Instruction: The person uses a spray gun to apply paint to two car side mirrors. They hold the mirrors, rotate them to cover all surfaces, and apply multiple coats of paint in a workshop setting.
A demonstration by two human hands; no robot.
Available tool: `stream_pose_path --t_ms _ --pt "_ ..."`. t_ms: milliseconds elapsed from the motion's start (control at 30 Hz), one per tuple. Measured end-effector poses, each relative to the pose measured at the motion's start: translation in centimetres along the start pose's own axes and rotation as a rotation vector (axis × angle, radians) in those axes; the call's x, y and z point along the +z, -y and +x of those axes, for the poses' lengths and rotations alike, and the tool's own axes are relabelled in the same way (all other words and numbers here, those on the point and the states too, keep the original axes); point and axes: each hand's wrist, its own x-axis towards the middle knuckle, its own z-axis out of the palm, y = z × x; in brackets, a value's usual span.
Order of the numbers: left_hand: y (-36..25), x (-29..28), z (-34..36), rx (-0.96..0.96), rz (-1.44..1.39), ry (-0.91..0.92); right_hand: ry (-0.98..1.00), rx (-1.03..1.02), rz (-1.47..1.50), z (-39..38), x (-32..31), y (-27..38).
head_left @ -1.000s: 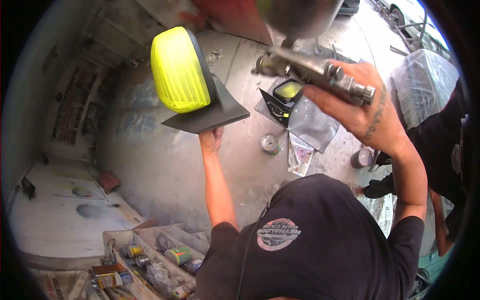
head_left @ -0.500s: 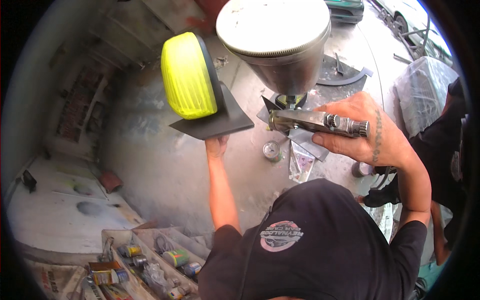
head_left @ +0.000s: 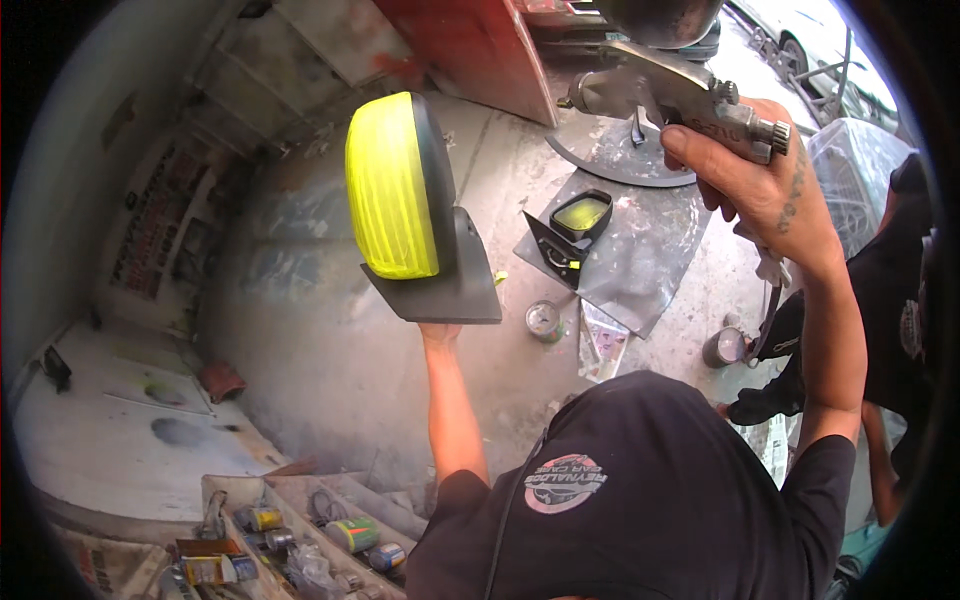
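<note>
My left hand [head_left: 440, 332] holds up a car side mirror housing [head_left: 415, 215] from below, gripping its dark grey base; only the wrist and heel of the hand show. The housing's shell is painted bright yellow. My right hand [head_left: 765, 185] is raised to the upper right, wrapped around the handle of a metal spray gun [head_left: 665, 90]. The gun's cup [head_left: 660, 12] rises out of the top of the picture and its nozzle points left toward the mirror. A second mirror housing [head_left: 572, 225], yellow inside a black frame, lies on a grey sheet [head_left: 640, 260] on the floor.
A small open tin [head_left: 543, 320] and a second can [head_left: 727, 347] stand on the concrete floor. A tray of spray cans and tins [head_left: 300, 535] is at the lower left. A red panel [head_left: 470, 45] leans at the top. Another person in dark clothes [head_left: 900, 320] crouches at the right.
The spray gun has swung up and to the right, away from the mirror, its cup leaving the top of the picture. The mirror housing turned a little, still held aloft.
</note>
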Motion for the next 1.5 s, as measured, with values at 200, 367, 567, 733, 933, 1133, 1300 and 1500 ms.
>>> stream_pose_path --t_ms 200,367,567,733,933,1133,1300,1500 --pt "-0.4 0.1 1.4 -0.041 -0.026 0.019 0.315 0.277 0.124 0.2 -2.0 2.8" --pt "-1.1 2.3 2.2 -0.082 -0.083 0.031 0.215 0.342 0.015 0.7 -1.3 3.6" --pt "-0.8 4.1 2.5 -0.113 -0.232 -0.008 0.096 0.125 0.046 3.0 -0.6 0.2" --pt "-0.6 4.9 2.4 -0.116 -0.350 -0.075 0.088 -0.041 -0.064 2.6 -1.1 -2.0" --pt "-0.6 6.5 2.3 -0.119 -0.599 -0.204 0.149 0.108 0.140 0.5 -2.0 -0.7" --pt "-2.4 10.0 1.6 -0.111 -0.741 -0.089 0.101 0.158 0.012 -0.4 -1.7 -0.8" --pt "-0.9 7.4 2.1 0.001 -0.470 -0.151 0.070 0.033 -0.079 -2.1 -1.6 -2.6" --pt "-1.0 6.9 1.8 0.040 -0.350 -0.088 0.322 0.040 -0.104 -5.3 -1.8 -0.8"
